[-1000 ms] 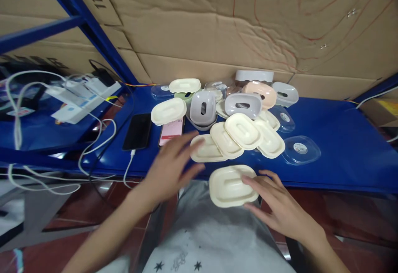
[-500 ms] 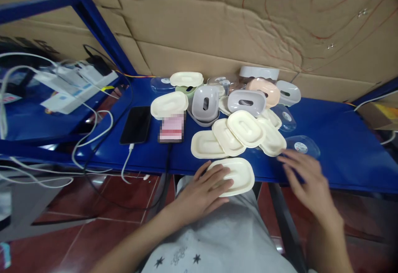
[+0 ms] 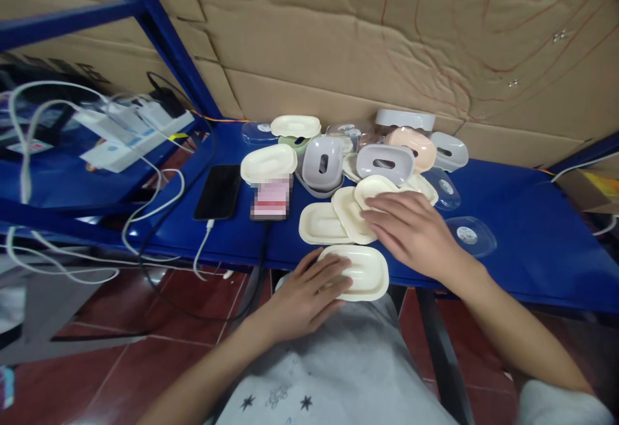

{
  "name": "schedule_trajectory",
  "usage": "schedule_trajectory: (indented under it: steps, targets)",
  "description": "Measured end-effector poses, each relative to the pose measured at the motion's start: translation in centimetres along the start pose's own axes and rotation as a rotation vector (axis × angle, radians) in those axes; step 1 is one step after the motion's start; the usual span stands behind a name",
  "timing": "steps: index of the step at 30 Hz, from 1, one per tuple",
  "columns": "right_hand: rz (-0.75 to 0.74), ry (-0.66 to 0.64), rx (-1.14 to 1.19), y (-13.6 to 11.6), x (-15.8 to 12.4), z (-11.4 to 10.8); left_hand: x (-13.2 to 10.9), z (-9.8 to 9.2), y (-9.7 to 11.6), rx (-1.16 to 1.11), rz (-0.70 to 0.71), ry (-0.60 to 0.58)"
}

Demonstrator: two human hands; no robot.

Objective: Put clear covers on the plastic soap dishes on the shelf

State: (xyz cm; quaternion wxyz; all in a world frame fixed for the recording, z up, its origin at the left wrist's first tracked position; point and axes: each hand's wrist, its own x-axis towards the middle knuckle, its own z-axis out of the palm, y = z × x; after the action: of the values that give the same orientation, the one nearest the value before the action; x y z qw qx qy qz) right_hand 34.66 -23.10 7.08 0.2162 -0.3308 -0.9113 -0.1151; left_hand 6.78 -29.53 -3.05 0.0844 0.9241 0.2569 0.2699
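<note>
My left hand [image 3: 309, 293] lies with spread fingers over the left side of a cream oval plastic tray [image 3: 370, 273], which juts past the front edge of the blue table. Its fingertips touch the tray's inner face. Stretched across the pile, my right hand [image 3: 411, 231] has its fingers extended over an upper cream tray [image 3: 377, 189], partly covering it. Whether they touch it I cannot tell. Beneath and beside that are another cream tray [image 3: 345, 209] and a flat-lying one [image 3: 322, 224]. Behind them sit grey slotted dishes [image 3: 323, 154] and a peach slotted dish [image 3: 411, 144].
Clear plastic lids [image 3: 469, 237] lie to the right and at the back. A black phone [image 3: 217, 193] with a white cable and a blurred pink-screened device [image 3: 271, 198] are on the left. Beyond stands a power strip [image 3: 126, 148] with cords. Cardboard [image 3: 338, 38] walls the back.
My right hand has moved left and inward, from beside the clear lid to over the cream trays. My left hand stays on the front tray. The view has shifted slightly.
</note>
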Motion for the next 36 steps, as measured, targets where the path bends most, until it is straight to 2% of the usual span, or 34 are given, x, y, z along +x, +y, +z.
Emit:
schedule_trajectory:
  steps: [2,4,6,8,11,14,17,22,24,27,32,34,36]
  targets:
    - [-0.059,-0.097,-0.055,-0.3,4.9,2.4,-0.2,-0.3,0.0,-0.006,-0.016,0.015]
    - [-0.024,-0.212,-0.124,-0.4,8.6,4.8,-0.4,-0.5,-0.1,-0.007,-0.028,0.020]
    - [0.060,-0.305,-0.162,-0.2,11.1,6.7,-0.7,-0.6,-0.2,-0.004,-0.035,0.024]
    - [0.141,-0.372,-0.145,0.4,12.3,7.8,-0.9,-0.6,-0.3,-0.004,-0.040,0.030]
    - [0.196,-0.417,-0.065,1.7,12.3,7.9,-0.9,-0.4,-0.6,-0.025,-0.046,0.041]
    - [0.206,-0.378,-0.029,2.4,11.5,7.5,-0.7,-0.2,-0.8,-0.054,-0.051,0.042]
    - [0.209,-0.345,-0.044,2.0,11.6,8.0,-0.5,-0.1,-0.9,-0.059,-0.043,0.044]
    - [0.268,-0.424,-0.118,0.3,13.1,9.5,-0.7,-0.1,-1.0,-0.061,-0.043,0.056]
    - [0.312,-0.433,-0.107,0.4,13.3,9.6,-0.8,-0.2,-1.1,-0.070,-0.039,0.058]
    - [0.382,-0.381,0.007,1.4,13.3,9.2,-0.7,-0.2,-1.2,-0.077,-0.033,0.072]
    - [0.443,-0.244,0.213,2.8,12.8,7.1,-0.6,-0.2,-1.1,-0.083,-0.041,0.089]
    - [0.360,-0.135,0.221,2.3,11.2,5.2,-0.9,-0.1,-1.1,-0.100,-0.066,0.119]
    - [0.206,-0.039,0.243,1.0,8.0,3.0,-1.4,0.0,-1.2,-0.138,-0.131,0.160]
